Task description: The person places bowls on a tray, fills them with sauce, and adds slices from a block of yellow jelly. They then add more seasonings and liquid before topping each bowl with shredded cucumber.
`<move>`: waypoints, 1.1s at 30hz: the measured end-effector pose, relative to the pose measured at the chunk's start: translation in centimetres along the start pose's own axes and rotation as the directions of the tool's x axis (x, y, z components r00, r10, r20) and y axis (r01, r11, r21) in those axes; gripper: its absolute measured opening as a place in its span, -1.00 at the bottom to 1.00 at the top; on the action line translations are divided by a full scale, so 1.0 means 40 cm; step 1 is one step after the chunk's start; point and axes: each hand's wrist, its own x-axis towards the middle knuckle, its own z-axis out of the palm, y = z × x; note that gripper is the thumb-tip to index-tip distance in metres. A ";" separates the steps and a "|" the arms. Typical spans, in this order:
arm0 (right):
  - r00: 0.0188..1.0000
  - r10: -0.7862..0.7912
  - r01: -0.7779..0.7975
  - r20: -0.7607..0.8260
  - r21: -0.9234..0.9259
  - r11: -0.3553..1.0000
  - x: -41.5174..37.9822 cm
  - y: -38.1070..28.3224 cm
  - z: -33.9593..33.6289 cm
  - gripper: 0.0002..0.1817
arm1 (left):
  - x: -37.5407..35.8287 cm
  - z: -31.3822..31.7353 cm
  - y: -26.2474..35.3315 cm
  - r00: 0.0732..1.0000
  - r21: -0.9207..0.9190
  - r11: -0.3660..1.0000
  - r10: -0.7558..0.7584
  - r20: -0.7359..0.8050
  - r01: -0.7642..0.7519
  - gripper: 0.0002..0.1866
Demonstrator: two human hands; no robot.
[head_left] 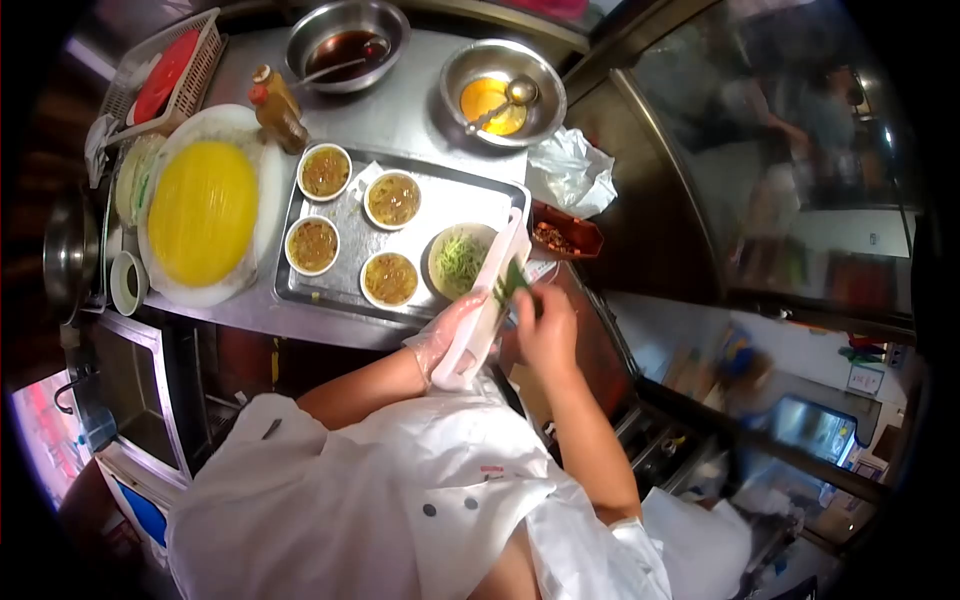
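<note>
My left hand (447, 335), in a clear plastic glove, grips a long pale pink tray (478, 325) tilted near the right front corner of the metal tray (345, 290). My right hand (546, 322), bare, has its fingers pinched on a green leafy piece (512, 280) at the pink tray's right side. Just left of the pink tray, a bowl of shredded greens (460, 262) sits on the metal tray. Several white cups of brownish, soupy food (393, 200) stand on the same tray.
Behind the tray are a steel bowl of dark liquid (345, 50) and one of yellow liquid (500, 95) with a ladle. Brown bottles (277, 110), a wrapped yellow mound (203, 213) and a basket (195, 75) are at left. A red container (568, 232) lies right of the tray.
</note>
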 end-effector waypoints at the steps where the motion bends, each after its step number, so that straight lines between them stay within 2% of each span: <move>1: 0.996 -0.080 0.079 0.039 0.039 0.996 -0.051 -0.026 -0.007 -0.73 | 0.013 -0.011 0.006 0.999 -0.089 0.995 0.040 -0.032 -0.043 -0.48; 3: 0.987 -0.152 0.150 0.060 0.026 0.988 -0.098 -0.030 0.019 -0.74 | -0.010 0.033 0.066 0.999 -0.164 0.986 0.026 0.021 -0.023 -0.48; 4: 0.979 -0.191 0.189 0.066 0.024 0.982 -0.118 -0.021 0.034 -0.75 | 0.014 0.009 0.045 0.998 -0.161 0.985 0.064 -0.014 -0.065 -0.47; 5: 0.993 -0.116 0.116 0.016 -0.004 0.993 -0.059 0.013 0.043 -0.75 | 0.039 -0.039 0.004 0.998 -0.100 0.994 0.047 -0.036 -0.050 -0.47; 7: 0.996 -0.059 0.055 -0.063 -0.060 0.997 0.022 0.005 0.017 -0.76 | 0.008 0.004 -0.006 1.000 -0.014 1.000 -0.013 -0.027 0.013 -0.46; 8: 0.999 -0.040 0.040 -0.004 0.033 0.999 -0.006 -0.009 -0.002 -0.75 | 0.017 -0.007 -0.005 0.999 -0.043 0.999 0.019 -0.043 -0.021 -0.47; 9: 0.994 -0.092 0.088 0.067 0.053 0.995 -0.056 -0.017 -0.005 -0.74 | 0.023 -0.023 0.019 1.000 -0.045 0.999 0.017 -0.021 -0.018 -0.45; 11: 0.987 -0.148 0.145 0.067 0.035 0.989 -0.068 -0.017 0.017 -0.72 | 0.028 -0.018 0.055 0.991 -0.138 0.989 0.076 0.107 -0.061 -0.39; 12: 0.984 -0.167 0.166 0.058 0.027 0.986 -0.085 -0.009 0.031 -0.70 | 0.043 -0.051 0.039 0.989 -0.115 0.993 0.021 0.144 -0.004 -0.39; 13: 0.997 -0.076 0.077 -0.033 0.055 0.995 -0.026 0.005 0.034 -0.73 | 0.053 -0.072 0.007 0.999 -0.033 0.999 -0.022 0.029 0.023 -0.40; 15: 0.990 -0.099 0.098 -0.097 -0.012 0.995 0.028 0.040 0.032 -0.75 | 0.027 -0.037 -0.004 0.999 -0.026 1.000 -0.008 0.033 0.009 -0.42; 16: 0.999 -0.020 0.018 0.025 0.080 0.997 -0.013 0.016 0.021 -0.76 | 0.033 -0.029 0.014 0.998 -0.097 0.995 0.024 0.052 -0.019 -0.42; 17: 0.978 -0.204 0.202 0.041 0.041 0.979 -0.063 -0.001 0.024 -0.76 | 0.035 -0.029 0.028 0.996 -0.178 0.983 0.062 0.068 -0.049 -0.43; 18: 0.983 -0.180 0.177 0.047 0.061 0.982 -0.096 -0.026 0.036 -0.77 | 0.045 -0.050 0.046 0.990 -0.205 0.978 0.056 0.127 -0.029 -0.43; 19: 0.988 -0.144 0.140 0.054 0.082 0.987 -0.119 -0.041 0.044 -0.78 | 0.049 -0.057 0.042 0.992 -0.183 0.982 0.070 0.100 -0.051 -0.42; 20: 0.988 -0.158 0.158 -0.002 0.020 0.987 -0.067 -0.001 0.055 -0.78 | 0.047 -0.050 0.029 0.997 -0.121 0.992 0.047 0.053 -0.040 -0.40; 21: 0.999 0.010 -0.005 -0.046 0.112 0.994 -0.015 0.032 0.063 -0.78 | 0.037 -0.045 0.004 1.000 -0.059 0.998 0.013 0.000 -0.013 -0.38; 23: 0.994 -0.043 0.043 -0.104 -0.005 0.999 0.044 0.041 0.031 -0.79 | 0.029 -0.041 -0.005 1.000 0.018 0.999 -0.029 0.007 0.029 -0.35; 24: 0.998 -0.061 0.061 -0.009 0.061 0.996 -0.001 0.020 0.024 -0.78 | 0.038 -0.033 0.018 0.999 -0.061 0.998 0.006 0.040 -0.003 -0.35; 25: 0.970 -0.241 0.241 -0.008 0.082 0.967 -0.049 -0.002 0.031 -0.76 | 0.042 -0.029 0.030 0.997 -0.152 0.988 0.043 0.065 -0.033 -0.35; 27: 0.986 -0.166 0.165 0.003 0.121 0.979 -0.093 -0.047 0.046 -0.76 | 0.049 -0.033 0.042 0.990 -0.172 0.983 0.083 0.114 -0.063 -0.36; 28: 0.990 -0.141 0.141 -0.004 0.089 0.986 -0.043 0.014 0.060 -0.75 | 0.052 -0.032 0.026 0.993 -0.123 0.990 0.074 0.096 -0.062 -0.35; 29: 1.000 -0.004 0.006 -0.030 0.072 0.997 0.007 0.029 0.056 -0.76 | 0.041 -0.035 -0.003 0.996 -0.080 0.996 0.049 0.069 -0.043 -0.35; 30: 0.999 0.003 -0.002 -0.032 0.044 0.999 0.018 0.039 0.045 -0.78 | 0.013 0.008 0.003 1.000 -0.018 1.000 0.008 -0.013 -0.008 -0.36; 31: 0.999 -0.021 0.021 -0.045 0.014 1.000 0.048 0.040 0.035 -0.79 | 0.017 0.013 0.005 1.000 -0.013 1.000 0.010 -0.005 -0.010 -0.36; 32: 0.999 -0.036 0.034 0.027 0.071 0.997 -0.003 0.024 0.035 -0.81 | 0.028 0.014 0.018 0.999 -0.094 0.995 0.039 0.008 -0.039 -0.37; 33: 0.981 -0.184 0.180 0.060 0.070 0.981 -0.050 -0.002 0.034 -0.80 | 0.036 0.005 0.030 0.997 -0.185 0.980 0.074 0.011 -0.070 -0.38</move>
